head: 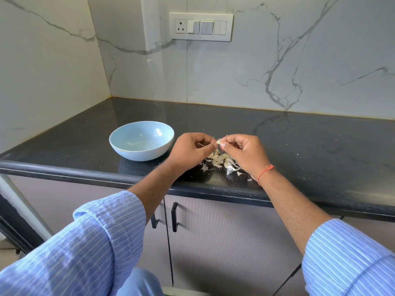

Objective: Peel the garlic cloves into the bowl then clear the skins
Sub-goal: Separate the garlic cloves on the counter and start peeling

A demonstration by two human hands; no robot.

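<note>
- We take this for a home kitchen.
- We see a dark polished stone countertop (299,142) above cabinet doors (224,242) with black handles (174,216).
- We see a marble-veined backsplash (277,60) carrying a switch and socket plate (201,26).

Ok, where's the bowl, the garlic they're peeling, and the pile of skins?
bowl (164,144): head view, right side of its rim.
garlic clove (218,142): head view, its middle, between both hands' fingertips.
pile of skins (222,162): head view, middle of the heap.
</note>
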